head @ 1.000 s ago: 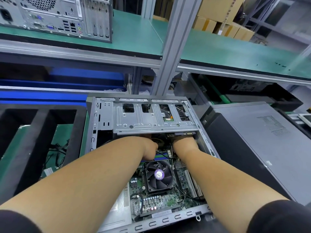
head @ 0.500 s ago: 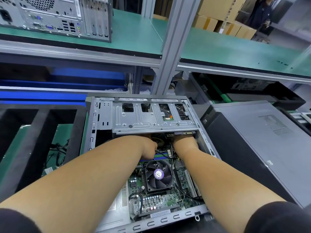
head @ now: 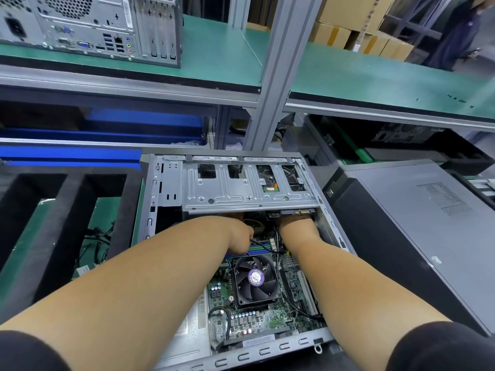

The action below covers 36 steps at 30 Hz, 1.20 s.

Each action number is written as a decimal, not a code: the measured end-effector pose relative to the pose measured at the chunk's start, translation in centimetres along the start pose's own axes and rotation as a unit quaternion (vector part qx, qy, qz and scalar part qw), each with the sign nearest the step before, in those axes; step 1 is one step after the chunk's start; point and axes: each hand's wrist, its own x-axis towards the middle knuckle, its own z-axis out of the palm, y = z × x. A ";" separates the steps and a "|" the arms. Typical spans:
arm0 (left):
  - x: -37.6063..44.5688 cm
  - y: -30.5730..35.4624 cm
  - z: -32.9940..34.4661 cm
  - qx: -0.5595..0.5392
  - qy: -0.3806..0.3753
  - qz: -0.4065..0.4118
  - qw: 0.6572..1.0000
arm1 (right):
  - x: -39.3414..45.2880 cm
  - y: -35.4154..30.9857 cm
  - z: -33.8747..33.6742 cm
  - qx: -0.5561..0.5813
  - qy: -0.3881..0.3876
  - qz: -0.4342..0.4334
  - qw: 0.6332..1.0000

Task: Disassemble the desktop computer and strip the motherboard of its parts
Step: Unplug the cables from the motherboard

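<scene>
green motherboard (head: 257,321) under a black fan (head: 256,280) with purple label. silver-grey case (head: 171,188); green shelf mat (head: 222,46); blue bins (head: 107,127).

computer case (head: 171,188): grey metal, side open, lying flat | drive cage (head: 241,191): silver, at case's far end | motherboard (head: 257,317): green, flat in case's near half | fan (head: 255,279): black, purple label, on motherboard's middle

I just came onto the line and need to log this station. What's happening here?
A person is stripping an open desktop case lying on the bench. Both hands reach under the metal drive cage: the left hand near a black cable, the right hand deeper, fingers hidden. The CPU fan remains on the motherboard.
</scene>
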 end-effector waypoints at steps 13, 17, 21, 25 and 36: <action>-0.1 0.0 -0.1 0.003 -0.003 0.005 1.000 | -0.4 -0.1 -0.3 -0.031 0.004 0.006 1.000; -0.2 0.1 -0.1 0.001 -0.001 0.004 1.000 | -0.5 0.0 -0.4 -0.011 -0.001 0.011 1.000; -0.4 0.2 -0.3 0.003 0.001 0.002 1.000 | -0.5 -0.2 -0.5 -0.006 0.009 0.016 1.000; -0.5 0.2 -0.3 0.004 0.000 0.002 1.000 | -0.5 -0.3 -0.5 0.010 0.002 0.020 1.000; -0.5 0.1 -0.3 -0.016 -0.004 -0.002 1.000 | -1.1 -0.2 -1.3 0.013 -0.004 0.021 1.000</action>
